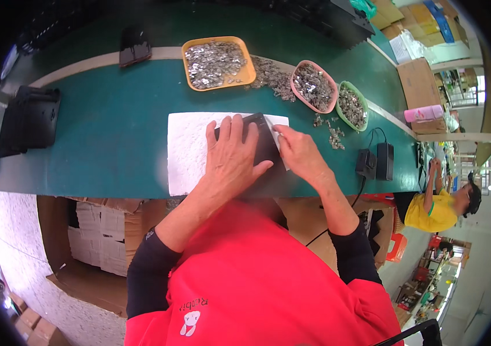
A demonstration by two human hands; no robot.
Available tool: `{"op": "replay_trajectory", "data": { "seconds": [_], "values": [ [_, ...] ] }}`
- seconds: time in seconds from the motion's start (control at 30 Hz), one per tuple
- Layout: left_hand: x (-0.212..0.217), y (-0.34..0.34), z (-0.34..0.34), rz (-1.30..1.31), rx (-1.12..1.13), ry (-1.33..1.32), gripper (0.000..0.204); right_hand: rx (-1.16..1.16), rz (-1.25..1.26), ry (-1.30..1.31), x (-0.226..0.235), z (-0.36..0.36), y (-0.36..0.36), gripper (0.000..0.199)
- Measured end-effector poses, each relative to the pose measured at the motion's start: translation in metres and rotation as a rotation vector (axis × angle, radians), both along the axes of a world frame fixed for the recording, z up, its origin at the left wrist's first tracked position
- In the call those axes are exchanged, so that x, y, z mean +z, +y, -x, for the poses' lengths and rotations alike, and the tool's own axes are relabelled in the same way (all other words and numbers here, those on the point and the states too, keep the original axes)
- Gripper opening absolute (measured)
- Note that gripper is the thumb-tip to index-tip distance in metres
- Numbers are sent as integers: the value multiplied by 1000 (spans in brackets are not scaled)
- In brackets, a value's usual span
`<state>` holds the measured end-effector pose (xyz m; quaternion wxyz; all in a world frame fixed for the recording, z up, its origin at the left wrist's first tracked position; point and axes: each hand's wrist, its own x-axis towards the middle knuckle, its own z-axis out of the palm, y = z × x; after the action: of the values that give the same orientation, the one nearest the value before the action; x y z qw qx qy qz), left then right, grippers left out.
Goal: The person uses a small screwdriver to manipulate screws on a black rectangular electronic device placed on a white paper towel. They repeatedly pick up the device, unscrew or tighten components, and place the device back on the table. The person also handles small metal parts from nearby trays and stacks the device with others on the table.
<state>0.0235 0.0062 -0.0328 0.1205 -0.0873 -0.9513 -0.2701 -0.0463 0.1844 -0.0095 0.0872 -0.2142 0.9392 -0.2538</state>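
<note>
The left hand lies flat, fingers spread wide, on a black panel; the panel rests on a white pad at the near side of the green table; the right hand curls narrow at the panel's right edge, though I cannot tell what it grips; farther off, yellow, pink and green trays hold small metal parts.

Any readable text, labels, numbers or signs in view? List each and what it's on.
Red fabric shirt: dark lettering above a white bear-shaped print; wording not copied here.
Black fabric left sleeve: pale mark, too small to read.
Pink cylindrical bottle: marking too small to read.
Nothing else legible.
</note>
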Motion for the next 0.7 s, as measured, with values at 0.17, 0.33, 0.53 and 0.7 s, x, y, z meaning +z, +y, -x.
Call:
{"op": "replay_trajectory", "data": {
  "seconds": [0.17, 0.33, 0.53, 0.7],
  "values": [
    [-9, 9, 5, 26, -26, 18, 76, 54, -186, 29, 7, -14, -10, 33],
    [-8, 8, 4, 49, -27, 15, 78, 30, -99, 30, 0, -18, -7, 35],
    [-7, 9, 5, 44, -31, 31, 80, 44, -91, 33, 2, -19, -7, 38],
    [-6, 8, 7, 29, -32, 32, 80, 72, -147, 75, -1, -19, -7, 41]
  ]
}}
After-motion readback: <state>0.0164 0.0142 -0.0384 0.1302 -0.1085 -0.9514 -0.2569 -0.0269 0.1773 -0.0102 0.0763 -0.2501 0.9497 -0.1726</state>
